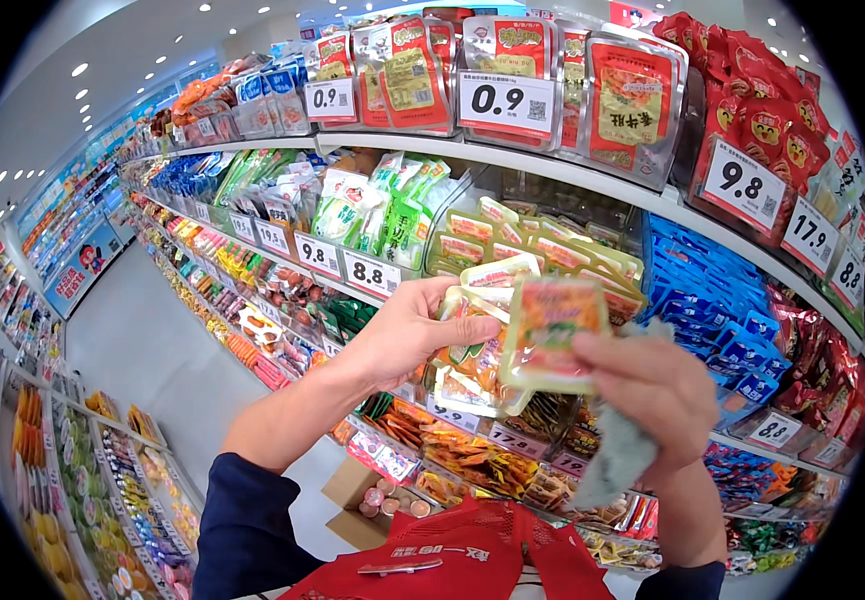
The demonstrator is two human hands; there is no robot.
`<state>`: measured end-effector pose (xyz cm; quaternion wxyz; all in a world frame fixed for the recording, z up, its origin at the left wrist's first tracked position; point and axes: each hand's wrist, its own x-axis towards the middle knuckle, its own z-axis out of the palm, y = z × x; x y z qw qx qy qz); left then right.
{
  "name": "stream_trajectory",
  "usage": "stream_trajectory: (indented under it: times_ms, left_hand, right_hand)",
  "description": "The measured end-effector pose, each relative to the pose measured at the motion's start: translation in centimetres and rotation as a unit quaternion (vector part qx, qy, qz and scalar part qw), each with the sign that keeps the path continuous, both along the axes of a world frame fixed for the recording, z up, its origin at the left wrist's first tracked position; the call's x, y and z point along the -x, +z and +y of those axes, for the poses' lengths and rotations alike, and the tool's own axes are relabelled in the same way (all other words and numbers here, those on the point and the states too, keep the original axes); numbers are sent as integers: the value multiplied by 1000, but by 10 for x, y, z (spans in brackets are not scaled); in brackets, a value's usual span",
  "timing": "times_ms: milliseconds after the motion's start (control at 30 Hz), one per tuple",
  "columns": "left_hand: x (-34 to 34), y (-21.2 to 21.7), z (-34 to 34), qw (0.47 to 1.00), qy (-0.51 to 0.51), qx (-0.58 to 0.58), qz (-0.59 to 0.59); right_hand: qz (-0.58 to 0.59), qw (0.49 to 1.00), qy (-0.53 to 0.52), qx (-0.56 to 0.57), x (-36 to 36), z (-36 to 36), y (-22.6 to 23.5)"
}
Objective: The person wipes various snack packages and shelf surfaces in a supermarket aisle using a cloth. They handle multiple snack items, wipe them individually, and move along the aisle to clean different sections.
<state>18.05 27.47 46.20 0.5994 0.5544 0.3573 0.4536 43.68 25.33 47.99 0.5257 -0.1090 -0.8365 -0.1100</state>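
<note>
My left hand (404, 332) is closed around several small sealed snack packets (470, 372), the thumb lying across their front. In my right hand (660, 388), a single flat snack packet (550, 328) with an orange and green print and a pale green edge is pinched at its right side. That packet is slightly blurred and overlaps the left hand's bunch. A grey-green cloth (614, 458) also hangs from the right hand, under the fingers. Just beyond both hands, similar green-edged packets (552, 245) stand in rows in a shelf bin.
Blue packets (707, 290) fill the bin on the right, green and white bags (382, 205) the one on the left. A shelf edge with price cards (507, 103) runs above. Below stands an open cardboard box (352, 487) with round items. An aisle floor (167, 350) stretches left.
</note>
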Motion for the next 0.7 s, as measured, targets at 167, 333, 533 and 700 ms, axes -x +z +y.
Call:
stream_trajectory:
  times_ms: [167,333,533,700]
  left_hand:
    - [-5,-41,-5,996,-20,63,-66]
    - [-18,-42,-23,981,-9,126,-145]
    - [-13,-57,-28,998,-16,8,-58]
    - [-9,-63,-38,997,61,-19,-47]
  right_hand:
    - [-119,992,-23,26,-1,-15,-49]
    - [-115,992,-28,35,-2,-19,-70]
    - [-127,977,4,172,-1,-28,-71]
    - [47,933,-17,356,-5,-26,-70]
